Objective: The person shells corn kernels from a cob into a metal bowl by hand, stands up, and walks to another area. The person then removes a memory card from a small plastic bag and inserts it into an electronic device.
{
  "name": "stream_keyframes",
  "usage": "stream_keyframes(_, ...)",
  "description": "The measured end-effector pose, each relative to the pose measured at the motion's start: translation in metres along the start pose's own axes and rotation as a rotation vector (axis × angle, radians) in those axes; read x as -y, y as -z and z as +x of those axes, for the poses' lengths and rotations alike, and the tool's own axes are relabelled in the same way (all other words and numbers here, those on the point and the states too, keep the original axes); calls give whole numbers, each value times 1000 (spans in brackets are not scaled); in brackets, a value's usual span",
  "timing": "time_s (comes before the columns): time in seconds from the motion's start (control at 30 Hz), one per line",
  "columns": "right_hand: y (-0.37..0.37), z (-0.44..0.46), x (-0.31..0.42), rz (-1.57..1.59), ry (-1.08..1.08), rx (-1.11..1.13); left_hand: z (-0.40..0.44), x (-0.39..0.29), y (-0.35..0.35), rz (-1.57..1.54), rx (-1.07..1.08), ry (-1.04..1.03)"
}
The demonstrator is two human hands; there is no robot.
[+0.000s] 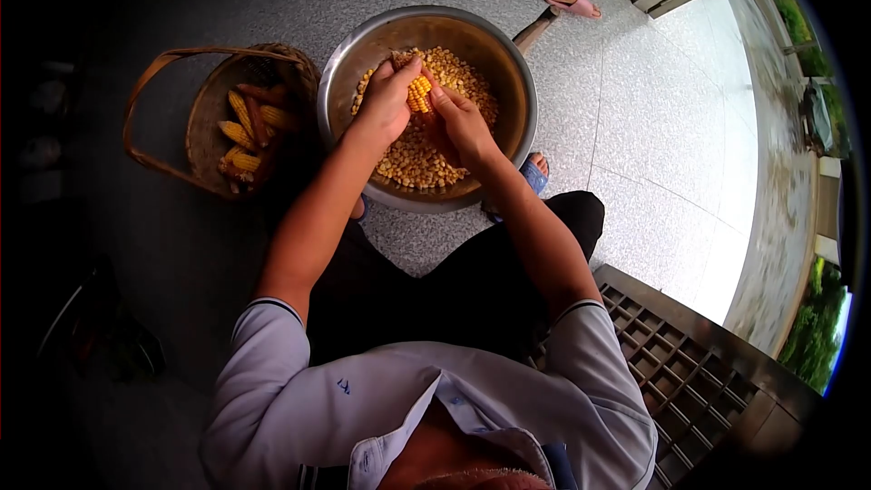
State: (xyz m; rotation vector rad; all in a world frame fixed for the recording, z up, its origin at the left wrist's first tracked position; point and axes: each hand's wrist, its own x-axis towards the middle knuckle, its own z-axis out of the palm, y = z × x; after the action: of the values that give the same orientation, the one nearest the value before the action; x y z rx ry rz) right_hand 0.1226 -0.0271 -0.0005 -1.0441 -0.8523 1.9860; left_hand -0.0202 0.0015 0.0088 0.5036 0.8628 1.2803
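Observation:
Both of my hands are closed around one yellow corn cob (419, 95), held above a wide metal basin. My left hand (388, 98) grips its left side, and my right hand (460, 123) presses on the right side with the thumb against the kernels. Rows of kernels show between the hands; the cob's ends are partly hidden by my fingers. Below, loose corn kernels (422, 163) cover the bottom of the metal basin (340, 63), which stands on the floor between my feet.
On the left, a woven basket (201, 132) with a tall handle holds several corn cobs (239, 112). Another person's feet in pink slippers (573, 3) are beyond the basin, near a wooden handle (536, 29). A slatted wooden piece (676, 358) lies at right, by the speckled floor (635, 145).

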Motion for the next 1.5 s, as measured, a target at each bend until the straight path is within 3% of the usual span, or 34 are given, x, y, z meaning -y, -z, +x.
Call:
stream_keyframes(0.17,-12,-5,9,63,-46,-98,-6,-13,-5,18,98,103)
stream_keyframes(0.27,-8,-3,5,91,-72,-52,-6,-11,-8,36,36,20)
stream_keyframes(0.37,-17,-7,3,-321,138,-84,-4,-7,-8,106,-53,-30)
stream_keyframes(0.47,-15,-3,-1,-399,198,-124,-4,0,-4,127,-4,-68)
stream_keyframes(0.7,-15,-5,-2,-398,247,-265,-4,-1,-7,89,-27,-65)
stream_keyframes(0.77,-15,-6,-2,-55,69,-227,-4,-4,-1,111,112,-3)
stream_keyframes(0.8,-18,-8,2,-55,70,-226,-3,-4,-2,111,111,-4)
stream_keyframes(0.87,-25,-13,11,-14,152,-116,-2,-2,-7,81,-66,-44)
stream_keyframes(0.97,-27,-7,5,-134,209,-106,-2,-3,1,75,67,36)
stream_keyframes(1.07,-14,-7,7,-50,34,-76,0,-3,2,29,37,43)
stream_keyframes(1.3,-10,0,3,35,45,-217,0,-6,0,50,86,21)
stream_keyframes(1.5,-11,-6,9,-206,80,-90,0,0,-1,87,1,-19)
